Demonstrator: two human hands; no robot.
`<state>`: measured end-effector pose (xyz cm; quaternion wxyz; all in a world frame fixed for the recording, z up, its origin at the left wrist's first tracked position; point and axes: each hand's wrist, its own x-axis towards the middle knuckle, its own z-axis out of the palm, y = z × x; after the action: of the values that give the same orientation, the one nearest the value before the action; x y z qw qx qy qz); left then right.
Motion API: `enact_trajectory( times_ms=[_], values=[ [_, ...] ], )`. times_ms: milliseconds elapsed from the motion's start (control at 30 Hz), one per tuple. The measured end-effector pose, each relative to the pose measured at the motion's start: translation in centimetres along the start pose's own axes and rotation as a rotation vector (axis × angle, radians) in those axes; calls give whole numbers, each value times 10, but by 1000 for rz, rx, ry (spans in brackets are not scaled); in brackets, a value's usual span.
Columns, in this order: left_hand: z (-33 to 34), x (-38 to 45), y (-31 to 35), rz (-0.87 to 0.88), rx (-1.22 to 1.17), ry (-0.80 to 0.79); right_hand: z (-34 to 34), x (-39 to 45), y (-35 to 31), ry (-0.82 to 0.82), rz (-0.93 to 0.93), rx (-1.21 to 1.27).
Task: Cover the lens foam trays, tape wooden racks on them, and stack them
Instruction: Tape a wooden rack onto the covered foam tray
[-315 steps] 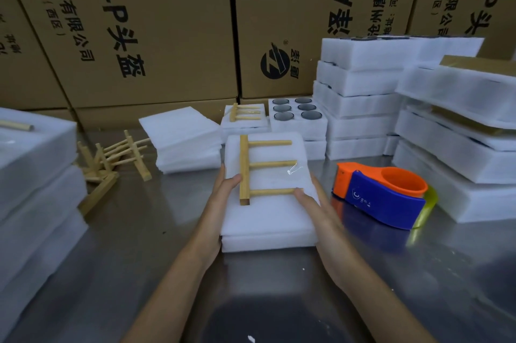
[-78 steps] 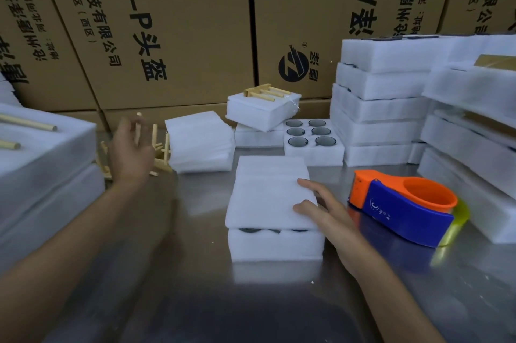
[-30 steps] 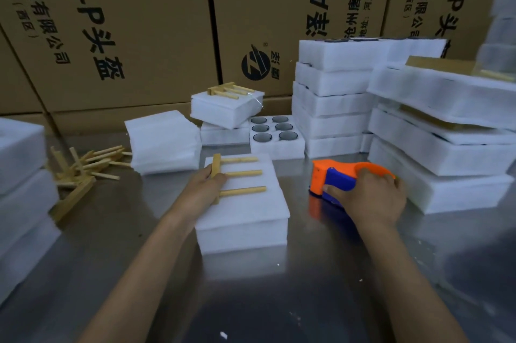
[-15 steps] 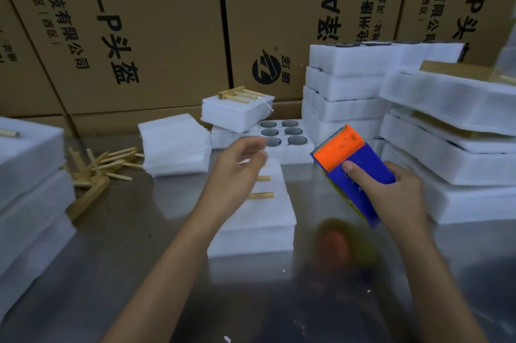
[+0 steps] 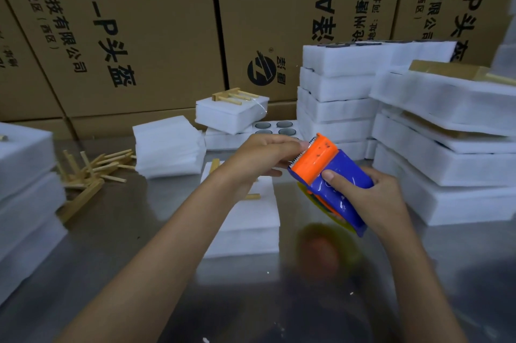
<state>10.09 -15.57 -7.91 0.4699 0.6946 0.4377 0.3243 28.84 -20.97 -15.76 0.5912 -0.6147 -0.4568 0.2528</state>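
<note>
Backdrop: we see tall cardboard cartons (image 5: 156, 35) printed with black Chinese lettering, well beyond the hands.
Surface: a reflective steel tabletop (image 5: 460, 273) beneath the hands.

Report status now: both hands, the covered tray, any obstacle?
Right hand holds tape dispenser; left hand pinches at its orange cutter end. Covered foam tray below, wooden rack on top, untaped. No obstacle.
</note>
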Motion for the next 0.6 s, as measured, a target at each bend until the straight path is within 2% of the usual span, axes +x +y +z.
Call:
enact_trajectory(
  times_ms=[167,300,400,600],
  values=[
    [2,1,1,-88,-96,33,-3,0,-1,-25,3,19],
    [9,6,1,-56,37,161,-3,0,-4,-41,11,46],
    [9,12,4,-96,95,126,-3,0,-7,-17,40,62],
    [8,16,7,-176,61,72,-7,0,-2,27,117,119]
  ],
)
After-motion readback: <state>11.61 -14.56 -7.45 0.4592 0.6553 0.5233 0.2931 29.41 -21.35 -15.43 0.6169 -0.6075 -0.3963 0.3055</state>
